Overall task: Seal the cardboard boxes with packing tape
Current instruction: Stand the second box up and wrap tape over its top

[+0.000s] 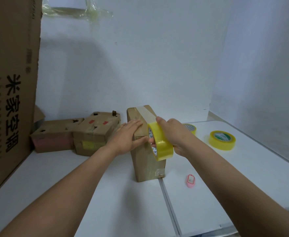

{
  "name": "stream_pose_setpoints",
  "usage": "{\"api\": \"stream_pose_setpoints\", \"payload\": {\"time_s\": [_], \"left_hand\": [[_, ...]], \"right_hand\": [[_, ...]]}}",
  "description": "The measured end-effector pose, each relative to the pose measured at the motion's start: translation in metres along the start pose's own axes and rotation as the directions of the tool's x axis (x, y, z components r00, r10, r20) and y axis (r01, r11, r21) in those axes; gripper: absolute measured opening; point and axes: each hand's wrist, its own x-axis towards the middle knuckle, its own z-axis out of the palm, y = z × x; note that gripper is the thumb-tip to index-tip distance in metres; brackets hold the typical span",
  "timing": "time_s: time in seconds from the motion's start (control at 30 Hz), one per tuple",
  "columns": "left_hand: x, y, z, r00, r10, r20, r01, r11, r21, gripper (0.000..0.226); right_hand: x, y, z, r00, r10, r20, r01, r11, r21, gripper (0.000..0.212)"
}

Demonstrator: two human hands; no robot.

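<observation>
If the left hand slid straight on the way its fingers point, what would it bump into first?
Probably the strip of tape running over the upright box. The left hand already lies flat on that box, fingers aimed towards the strip; depth is hard to judge.

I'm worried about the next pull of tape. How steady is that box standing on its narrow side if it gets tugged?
The box stands tall on a narrow base, so it probably tips easily. The left hand pressed flat on its side likely steadies it. Its creased cardboard may flex slightly.
</observation>
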Motion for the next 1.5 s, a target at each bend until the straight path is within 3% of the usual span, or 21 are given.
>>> {"api": "stream_pose_setpoints", "payload": {"time_s": [0.4, 0.8, 1.1, 1.2, 1.33, 1.5], "left_hand": [[0.0, 0.001, 0.002, 0.998, -0.045, -0.051, 0.038, 0.991, -0.127, 0.066], [-0.001, 0.002, 0.001, 0.992, -0.117, -0.037, 0.109, 0.978, -0.176, 0.081], [-0.001, 0.001, 0.003, 0.992, -0.127, -0.021, 0.121, 0.974, -0.193, 0.08], [0.0, 0.0, -0.001, 0.994, -0.104, 0.039, 0.109, 0.977, -0.181, 0.09], [0.002, -0.006, -0.017, 0.981, -0.023, 0.191, 0.03, 0.999, -0.035, 0.119], [-0.009, 0.005, -0.008, 0.99, -0.065, 0.127, 0.081, 0.988, -0.131, 0.115]], "right_hand": [[-0.002, 0.035, 0.002, 0.997, 0.058, 0.049, -0.06, 0.998, 0.031, 0.037], [0.005, 0.061, 0.008, 0.995, 0.095, 0.023, -0.094, 0.994, -0.051, 0.048], [0.003, 0.079, 0.009, 0.996, 0.087, 0.002, -0.086, 0.995, -0.046, 0.04], [0.003, 0.082, 0.009, 0.996, 0.09, -0.002, -0.09, 0.994, -0.06, 0.039], [0.004, 0.083, 0.007, 0.994, 0.11, 0.003, -0.109, 0.993, -0.032, 0.039], [0.013, 0.075, -0.012, 0.972, 0.225, 0.062, -0.228, 0.972, 0.049, 0.04]]}}
